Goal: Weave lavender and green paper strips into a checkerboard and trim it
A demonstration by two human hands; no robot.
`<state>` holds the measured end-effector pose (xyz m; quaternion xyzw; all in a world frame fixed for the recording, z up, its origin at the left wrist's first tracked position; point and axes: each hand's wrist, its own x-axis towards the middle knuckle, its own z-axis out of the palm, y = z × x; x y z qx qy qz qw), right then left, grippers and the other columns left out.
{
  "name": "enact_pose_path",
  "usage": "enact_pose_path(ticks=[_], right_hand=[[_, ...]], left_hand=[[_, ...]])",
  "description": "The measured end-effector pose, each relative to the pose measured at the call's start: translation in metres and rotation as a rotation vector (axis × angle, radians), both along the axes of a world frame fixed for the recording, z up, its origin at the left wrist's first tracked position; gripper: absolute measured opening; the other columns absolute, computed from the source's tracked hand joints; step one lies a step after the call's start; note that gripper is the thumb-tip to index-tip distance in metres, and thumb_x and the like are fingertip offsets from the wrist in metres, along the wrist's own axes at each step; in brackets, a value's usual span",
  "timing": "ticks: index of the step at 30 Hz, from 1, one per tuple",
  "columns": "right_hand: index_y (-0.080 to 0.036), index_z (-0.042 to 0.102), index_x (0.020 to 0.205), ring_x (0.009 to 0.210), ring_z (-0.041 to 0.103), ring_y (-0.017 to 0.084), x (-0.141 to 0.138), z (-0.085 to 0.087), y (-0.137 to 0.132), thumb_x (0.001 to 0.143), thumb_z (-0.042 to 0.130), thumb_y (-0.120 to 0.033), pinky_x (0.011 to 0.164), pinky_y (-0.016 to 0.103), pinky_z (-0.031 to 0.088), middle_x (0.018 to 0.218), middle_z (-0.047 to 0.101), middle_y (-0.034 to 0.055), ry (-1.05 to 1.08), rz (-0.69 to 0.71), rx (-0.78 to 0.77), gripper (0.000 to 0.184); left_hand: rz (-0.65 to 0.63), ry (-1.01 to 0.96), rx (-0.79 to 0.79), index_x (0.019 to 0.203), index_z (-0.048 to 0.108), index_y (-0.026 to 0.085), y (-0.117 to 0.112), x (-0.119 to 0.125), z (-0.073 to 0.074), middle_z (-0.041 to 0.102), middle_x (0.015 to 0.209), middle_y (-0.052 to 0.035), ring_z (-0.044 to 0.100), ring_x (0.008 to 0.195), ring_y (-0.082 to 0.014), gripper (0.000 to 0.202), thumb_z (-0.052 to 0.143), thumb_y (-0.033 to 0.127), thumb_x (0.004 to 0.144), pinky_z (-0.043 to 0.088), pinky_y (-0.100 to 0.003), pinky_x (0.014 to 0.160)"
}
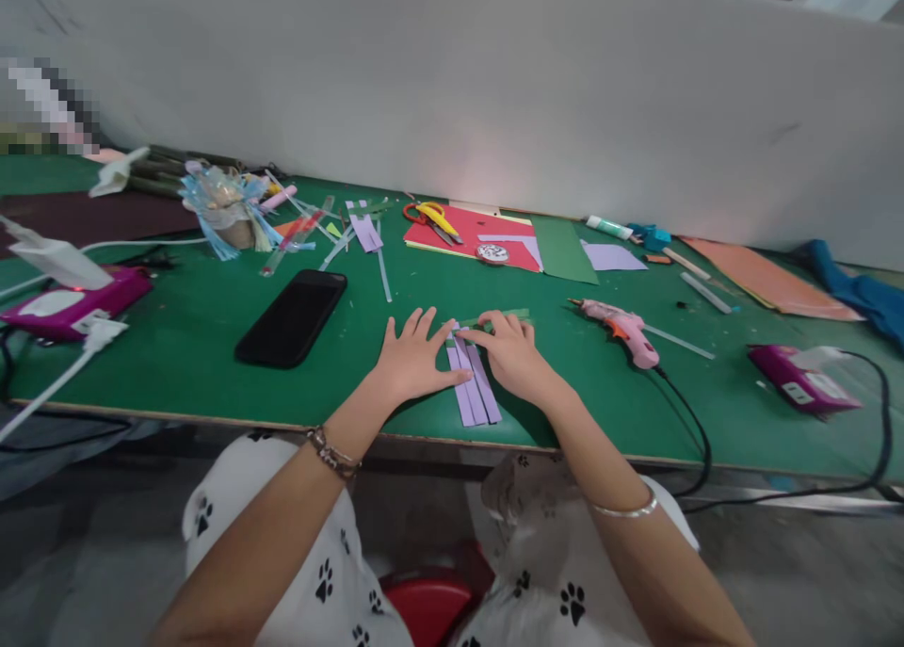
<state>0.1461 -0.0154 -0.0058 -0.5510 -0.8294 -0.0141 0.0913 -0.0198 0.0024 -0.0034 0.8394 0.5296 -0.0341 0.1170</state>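
My left hand (415,357) lies flat on the green table (176,346) with its fingers spread, the thumb pressing on the purple paper strips (475,391). Those strips lie side by side near the front edge, pointing away from me. My right hand (512,353) rests on the strips' far end, fingers curled and pinching a green paper strip (503,318) that runs across them.
A black phone (292,317) lies left of my hands. A pink glue gun (625,329) with its cable lies to the right. Further back are red and green paper sheets (508,237), yellow-handled scissors (432,218), loose strips, a ribbon bundle (226,204) and magenta devices (71,306) at both sides.
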Motion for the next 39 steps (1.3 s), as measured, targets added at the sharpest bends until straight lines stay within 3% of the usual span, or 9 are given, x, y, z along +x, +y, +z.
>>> enact_pose_path(ticks=[8, 13, 18, 23, 29, 34, 39], right_hand=[[-0.032, 0.069, 0.094, 0.095, 0.043, 0.021, 0.0025, 0.0039, -0.0013, 0.081, 0.028, -0.001, 0.079, 0.038, 0.03, 0.108, 0.05, 0.0071, 0.073, -0.004, -0.002, 0.053], [-0.031, 0.065, 0.104, 0.095, 0.041, 0.022, 0.0, 0.0014, 0.0005, 0.081, 0.029, -0.002, 0.078, 0.038, 0.029, 0.109, 0.049, 0.0086, 0.029, -0.005, 0.07, 0.052], [-0.032, 0.069, 0.092, 0.096, 0.041, 0.022, -0.0001, 0.0025, -0.0003, 0.081, 0.03, 0.0, 0.08, 0.039, 0.028, 0.111, 0.05, 0.007, 0.024, 0.005, 0.056, 0.052], [-0.033, 0.064, 0.107, 0.1, 0.04, 0.023, -0.001, 0.0024, -0.0001, 0.081, 0.031, -0.001, 0.081, 0.04, 0.028, 0.12, 0.049, 0.0082, -0.007, 0.013, 0.061, 0.053], [-0.035, 0.069, 0.096, 0.103, 0.04, 0.022, 0.0021, 0.0024, -0.0035, 0.081, 0.031, -0.001, 0.081, 0.04, 0.028, 0.119, 0.051, 0.0051, 0.002, 0.034, 0.034, 0.053], [-0.032, 0.063, 0.111, 0.104, 0.041, 0.024, 0.0001, 0.0005, -0.0026, 0.083, 0.031, -0.004, 0.082, 0.042, 0.028, 0.124, 0.05, 0.0084, -0.021, 0.025, 0.054, 0.051], [-0.034, 0.069, 0.097, 0.104, 0.043, 0.022, 0.0023, 0.0027, -0.0038, 0.079, 0.03, 0.001, 0.084, 0.043, 0.027, 0.12, 0.054, 0.0043, 0.006, 0.031, 0.013, 0.056]], left_hand=[[-0.004, 0.006, 0.001, 0.143, 0.019, 0.023, -0.0002, -0.0005, 0.0003, 0.009, 0.151, -0.0095, 0.005, 0.138, -0.0314, 0.081, 0.037, 0.068, 0.078, 0.009, -0.056, 0.107], [-0.002, -0.006, -0.001, 0.143, 0.02, 0.021, -0.0006, -0.0005, 0.0009, 0.01, 0.151, -0.0108, 0.006, 0.137, -0.0335, 0.081, 0.038, 0.067, 0.078, 0.009, -0.057, 0.107], [-0.003, -0.005, -0.004, 0.143, 0.019, 0.022, 0.0002, -0.0004, -0.0003, 0.008, 0.151, -0.0095, 0.006, 0.137, -0.0337, 0.083, 0.039, 0.068, 0.077, 0.009, -0.058, 0.107], [0.005, 0.005, -0.006, 0.143, 0.019, 0.021, -0.0001, 0.0, 0.0001, 0.009, 0.151, -0.0108, 0.005, 0.138, -0.0323, 0.084, 0.04, 0.067, 0.077, 0.009, -0.057, 0.107], [-0.003, -0.003, -0.003, 0.143, 0.02, 0.021, 0.0002, -0.0003, -0.0002, 0.008, 0.151, -0.0111, 0.005, 0.137, -0.0348, 0.084, 0.038, 0.068, 0.077, 0.009, -0.058, 0.106], [0.006, 0.002, -0.002, 0.143, 0.02, 0.021, -0.0009, 0.0003, 0.0016, 0.009, 0.151, -0.0118, 0.006, 0.138, -0.033, 0.083, 0.039, 0.067, 0.077, 0.01, -0.057, 0.106], [0.011, 0.007, -0.013, 0.144, 0.019, 0.02, -0.0011, 0.0008, 0.0008, 0.007, 0.151, -0.0114, 0.004, 0.138, -0.0316, 0.085, 0.04, 0.069, 0.076, 0.008, -0.057, 0.107]])
